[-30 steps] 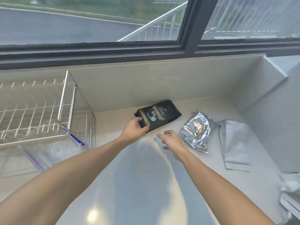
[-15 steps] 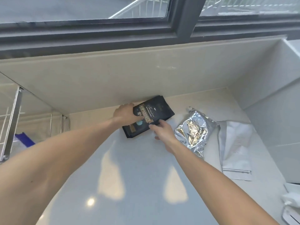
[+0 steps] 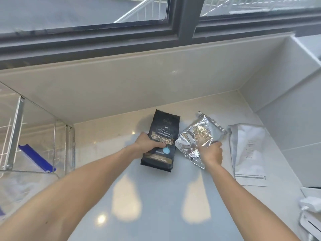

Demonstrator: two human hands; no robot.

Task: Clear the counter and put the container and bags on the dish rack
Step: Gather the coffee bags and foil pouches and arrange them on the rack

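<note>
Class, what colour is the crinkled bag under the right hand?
Shiny silver foil bag, head view.

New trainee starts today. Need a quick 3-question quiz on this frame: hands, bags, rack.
1. Which hand grips the black coffee bag?
2. True or false: the flat white pouch is held by a hand.
3. The dish rack stands on which side of the counter: A the person's left, B the person's right?

Key:
1. The left hand; the right hand grips the crumpled silver foil bag.
2. False; it lies on the counter, untouched.
3. A.
</note>
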